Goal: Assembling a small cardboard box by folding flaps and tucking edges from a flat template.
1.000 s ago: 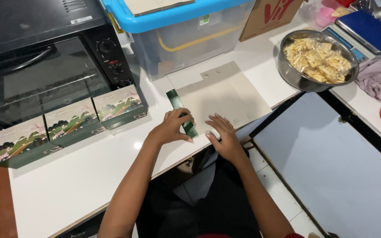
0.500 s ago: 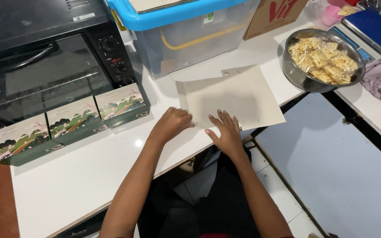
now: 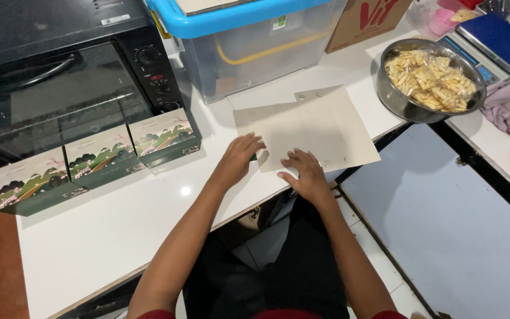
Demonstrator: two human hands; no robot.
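White counter (image 3: 149, 218), flat beige cardboard sheet (image 3: 314, 127) now shifted left, both open hands pressing its near edge, left hand (image 3: 240, 156), right hand (image 3: 303, 171), green printed boxes (image 3: 98, 159) unmoved.

Bare forearms, left hand (image 3: 238, 158), right hand (image 3: 305, 175), dark red sleeve edges, black trousers

A green object (image 3: 254, 157) shows only as a sliver between the left hand (image 3: 238, 156) and the flat cardboard sheet (image 3: 314, 127), its kind unreadable, while the black oven (image 3: 60, 77), blue-lidded storage bin (image 3: 255, 35) and blue scale (image 3: 500, 38) run off the frame's top edge.
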